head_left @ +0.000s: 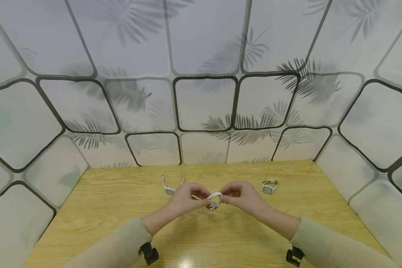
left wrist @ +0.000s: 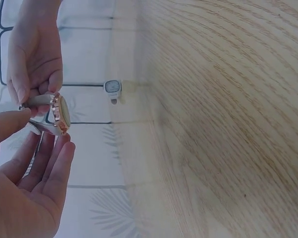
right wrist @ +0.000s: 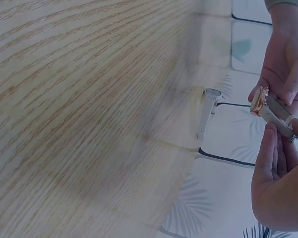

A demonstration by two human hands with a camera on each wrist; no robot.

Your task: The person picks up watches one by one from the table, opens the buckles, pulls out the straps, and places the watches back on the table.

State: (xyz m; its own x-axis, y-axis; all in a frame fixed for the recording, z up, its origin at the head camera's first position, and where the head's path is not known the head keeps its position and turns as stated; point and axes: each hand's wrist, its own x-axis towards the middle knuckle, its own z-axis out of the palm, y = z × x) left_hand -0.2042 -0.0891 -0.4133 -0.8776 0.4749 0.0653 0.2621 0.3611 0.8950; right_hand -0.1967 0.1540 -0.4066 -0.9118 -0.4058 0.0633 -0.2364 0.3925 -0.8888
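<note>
A wristwatch (head_left: 213, 205) with a white strap and a rose-gold case is held up between both hands, above the wooden table. Its strap curves into a loop, with the dial at the lower side in the head view. My left hand (head_left: 187, 200) pinches the strap from the left between thumb and fingers. From the right, my right hand (head_left: 245, 198) grips the strap ends near the buckle, which its fingertips partly hide. The right wrist view shows the rose-gold case (right wrist: 259, 101) facing the table, with the strap (right wrist: 278, 119) running back to the fingers.
Behind the left hand lies a white watch (head_left: 169, 191) with its strap spread apart. To the right sits another white watch (head_left: 267, 189), its strap closed in a loop. The wooden table (head_left: 120, 201) ends at patterned curtain walls (head_left: 206, 104) on the back and sides.
</note>
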